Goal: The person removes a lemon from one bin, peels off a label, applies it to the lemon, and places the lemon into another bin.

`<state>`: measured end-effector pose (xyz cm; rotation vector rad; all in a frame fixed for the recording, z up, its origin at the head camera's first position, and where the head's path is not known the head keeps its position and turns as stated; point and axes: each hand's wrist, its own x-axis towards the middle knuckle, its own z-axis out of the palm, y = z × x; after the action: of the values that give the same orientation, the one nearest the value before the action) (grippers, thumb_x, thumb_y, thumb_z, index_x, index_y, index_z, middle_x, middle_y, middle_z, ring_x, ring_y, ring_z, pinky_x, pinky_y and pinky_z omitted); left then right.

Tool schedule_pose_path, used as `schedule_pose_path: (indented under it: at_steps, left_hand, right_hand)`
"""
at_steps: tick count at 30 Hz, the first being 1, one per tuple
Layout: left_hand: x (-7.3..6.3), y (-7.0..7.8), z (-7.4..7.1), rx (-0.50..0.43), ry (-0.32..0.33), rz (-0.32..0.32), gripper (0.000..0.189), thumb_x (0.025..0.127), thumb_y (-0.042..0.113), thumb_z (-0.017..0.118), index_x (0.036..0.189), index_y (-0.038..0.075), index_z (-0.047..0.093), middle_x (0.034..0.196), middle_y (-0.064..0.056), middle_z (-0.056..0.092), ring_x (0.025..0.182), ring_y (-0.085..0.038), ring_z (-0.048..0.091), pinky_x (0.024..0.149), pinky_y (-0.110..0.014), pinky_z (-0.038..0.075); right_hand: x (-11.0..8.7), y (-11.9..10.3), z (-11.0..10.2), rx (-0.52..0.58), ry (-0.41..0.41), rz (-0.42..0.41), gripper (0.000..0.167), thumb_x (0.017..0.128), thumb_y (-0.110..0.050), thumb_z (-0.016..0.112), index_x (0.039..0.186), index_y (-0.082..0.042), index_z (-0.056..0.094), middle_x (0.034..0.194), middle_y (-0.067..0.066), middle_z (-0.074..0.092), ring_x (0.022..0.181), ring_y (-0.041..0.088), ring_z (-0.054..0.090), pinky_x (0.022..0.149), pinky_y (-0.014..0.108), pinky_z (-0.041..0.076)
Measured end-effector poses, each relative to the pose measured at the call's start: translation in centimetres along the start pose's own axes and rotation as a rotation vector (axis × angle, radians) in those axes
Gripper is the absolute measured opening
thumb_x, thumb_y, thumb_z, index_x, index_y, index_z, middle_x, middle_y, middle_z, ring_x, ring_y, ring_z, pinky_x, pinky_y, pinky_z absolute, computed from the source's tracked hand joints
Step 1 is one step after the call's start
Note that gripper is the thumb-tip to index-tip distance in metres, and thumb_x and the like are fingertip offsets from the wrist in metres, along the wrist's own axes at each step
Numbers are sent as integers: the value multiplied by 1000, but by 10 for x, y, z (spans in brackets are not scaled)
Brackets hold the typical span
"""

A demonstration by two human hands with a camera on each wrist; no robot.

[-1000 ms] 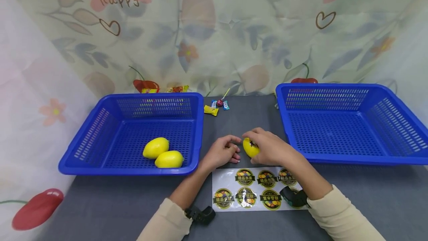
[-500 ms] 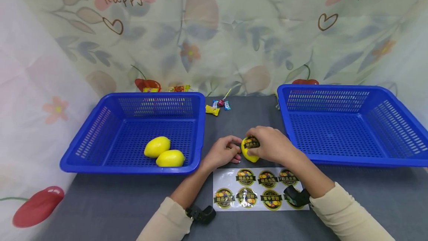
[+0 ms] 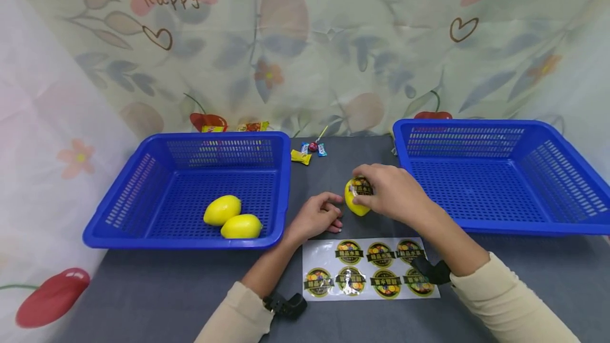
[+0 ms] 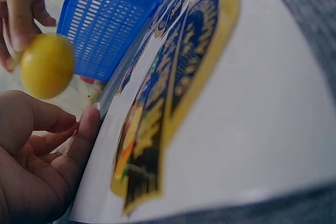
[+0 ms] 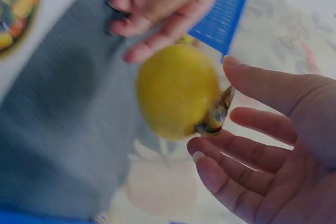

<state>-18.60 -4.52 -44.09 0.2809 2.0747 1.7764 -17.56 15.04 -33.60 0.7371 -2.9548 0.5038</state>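
Observation:
A yellow lemon (image 3: 352,204) with a round dark label (image 3: 363,187) on its side is held by my right hand (image 3: 397,190), thumb on the near side and fingers over the far side. In the left wrist view the lemon (image 4: 48,66) hangs above the left fingers. My left hand (image 3: 315,216) rests on the grey cloth just left of it, fingers loosely curled around nothing. Below both hands lies a white sheet (image 3: 329,250) of round fruit labels, with a bare spot at its upper left. The right wrist view shows the label sticking out at the lemon's edge.
A blue basket (image 3: 114,241) on the left contains two lemons (image 3: 233,218). Another blue basket (image 3: 514,226) stands on the right, with only its slotted floor showing inside. Wrapped candies (image 3: 301,157) and a lollipop (image 3: 313,146) lie at the back by the patterned curtain.
My right hand has turned the lemon, bringing its label into view, then moved it up and slightly away from me. The left hand has stayed in place.

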Motion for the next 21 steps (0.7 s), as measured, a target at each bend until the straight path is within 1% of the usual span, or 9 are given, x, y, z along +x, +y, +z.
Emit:
schedule_pose_path:
  at_steps: [3, 5, 7, 9, 10, 12, 15, 17, 21]
  left_hand:
    - [0, -1, -2, -1, 5, 9, 31, 98, -3, 54, 129, -4, 58, 93, -19, 69, 73, -20, 68, 67, -34, 60]
    - [0, -1, -3, 9, 14, 14, 31, 98, -3, 54, 129, -4, 59, 93, -18, 69, 73, -19, 68, 66, -34, 60]
    - [0, -1, -3, 23, 23, 17, 31, 98, -3, 55, 129, -4, 59, 92, -18, 69, 72, -19, 68, 65, -34, 60]
    - [0, -1, -2, 36, 30, 15, 31, 98, -3, 56, 129, -3, 59, 92, -18, 69, 71, -19, 68, 64, -34, 60]
    - [1, -1, -2, 38, 30, 14, 31, 98, -2, 56, 129, -3, 59, 92, -17, 69, 71, -19, 68, 64, -34, 60]
    - [2, -2, -1, 37, 23, 14, 31, 98, -2, 57, 130, -3, 58, 93, -17, 70, 72, -20, 68, 65, -34, 60]
    - [3, -3, 0, 25, 7, 13, 32, 99, -1, 58, 130, -3, 58, 94, -18, 70, 73, -21, 69, 66, -34, 60]
    - [3, -3, 0, 17, 3, 15, 32, 99, 0, 58, 130, -3, 58, 94, -19, 70, 73, -22, 69, 65, -35, 60]
    - [3, -3, 2, -6, 20, 22, 31, 101, 7, 57, 131, -1, 57, 97, -19, 68, 72, -22, 68, 63, -35, 60]
  right_hand:
    - [2, 1, -8, 9, 19, -3, 46, 85, -23, 83, 123, -4, 68, 107, 11, 71, 85, 24, 66, 70, 43, 54]
    - [5, 1, -6, -2, -1, -12, 46, 85, -22, 83, 124, -3, 67, 111, 13, 70, 91, 28, 67, 74, 46, 55]
    - [9, 3, 4, -23, -45, -18, 49, 85, -22, 83, 126, -3, 65, 116, 16, 68, 96, 31, 66, 79, 48, 54]
    - [12, 6, 16, -42, -100, -17, 53, 84, -23, 83, 128, -2, 64, 121, 19, 64, 98, 33, 64, 82, 49, 53]
    - [14, 8, 22, -53, -113, -12, 54, 83, -23, 84, 129, -2, 63, 121, 20, 63, 97, 34, 64, 82, 49, 53]
    - [15, 11, 31, -79, -114, 15, 55, 83, -21, 84, 130, -2, 63, 121, 21, 61, 93, 34, 63, 80, 48, 53]
    - [14, 14, 38, -96, -87, 60, 54, 82, -18, 84, 130, -2, 63, 119, 21, 60, 91, 35, 62, 80, 48, 53]
    - [13, 15, 39, -81, -76, 75, 54, 82, -17, 85, 129, -2, 64, 118, 21, 60, 92, 35, 62, 81, 50, 52]
    - [9, 16, 41, 8, -84, 70, 53, 81, -19, 86, 128, -4, 66, 117, 19, 59, 96, 34, 61, 82, 51, 52]
